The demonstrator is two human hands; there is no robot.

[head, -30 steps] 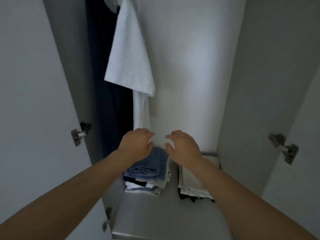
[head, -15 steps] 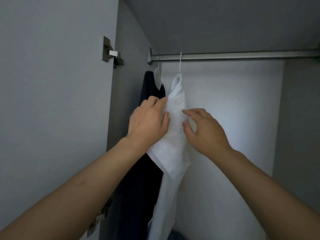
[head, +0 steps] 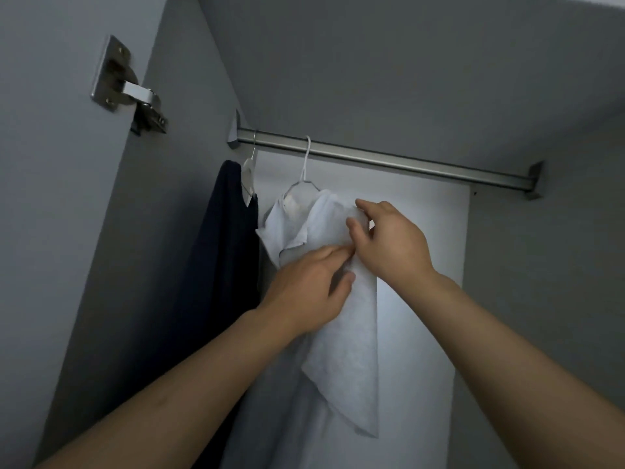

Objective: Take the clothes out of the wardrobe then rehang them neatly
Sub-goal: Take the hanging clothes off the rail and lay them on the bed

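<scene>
Both hands pinched the white shirt (head: 345,336) on its hanger (head: 305,170): left hand (head: 309,292) at six o'clock, right hand (head: 389,245) seemingly gripping the shoulder at three.

1. A metal hinge (head: 130,86) is screwed to the inner face of the open left door (head: 50,231), near its top; its arm reaches across to the side panel.
2. The grey left side panel (head: 162,214) slopes back toward the rear corner.
3. A grey top panel (head: 406,69) closes the space overhead.
4. The pale back panel (head: 422,265) is brightly lit.
5. The grey right side panel (head: 548,282) stands at the far right.
</scene>
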